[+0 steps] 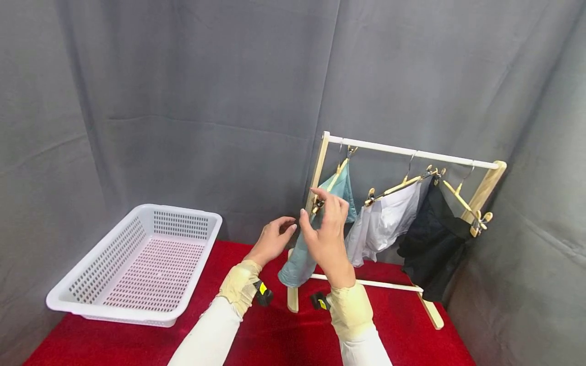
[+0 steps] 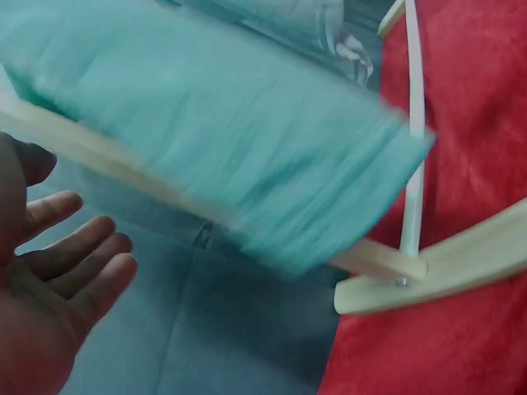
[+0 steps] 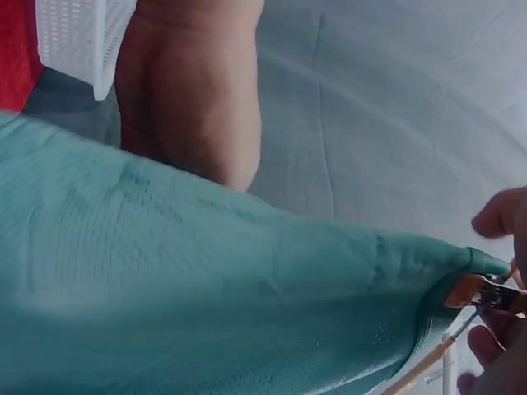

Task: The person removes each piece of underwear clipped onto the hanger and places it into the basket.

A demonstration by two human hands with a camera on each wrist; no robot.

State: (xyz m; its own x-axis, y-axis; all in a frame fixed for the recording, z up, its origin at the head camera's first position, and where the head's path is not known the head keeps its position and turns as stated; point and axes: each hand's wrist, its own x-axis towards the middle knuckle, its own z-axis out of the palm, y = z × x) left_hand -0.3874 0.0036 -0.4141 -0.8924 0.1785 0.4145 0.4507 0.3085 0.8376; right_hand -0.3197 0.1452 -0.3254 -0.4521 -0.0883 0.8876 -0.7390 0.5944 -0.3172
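**Hands at the teal garment on the rack**

At frame centre, the right hand [image 1: 327, 234] pinches the hanger clip [image 1: 317, 205] holding the teal garment [image 1: 302, 254] (left end of the wooden rack [image 1: 412, 152]). The left hand [image 1: 273, 240] hovers just beside it, fingers relaxed and apart, holding nothing. A white basket [image 1: 137, 259] sits lower left.

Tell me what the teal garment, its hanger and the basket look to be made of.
Teal garment: seemingly a synthetic mesh knit, matte; tiny pinhole texture shows in the right wrist view.
Hanger: pale wood with visible grain, with a metal hook and clip, which the right hand is at.
Basket: likely moulded white plastic, slightly glossy, with perforated walls and floor.
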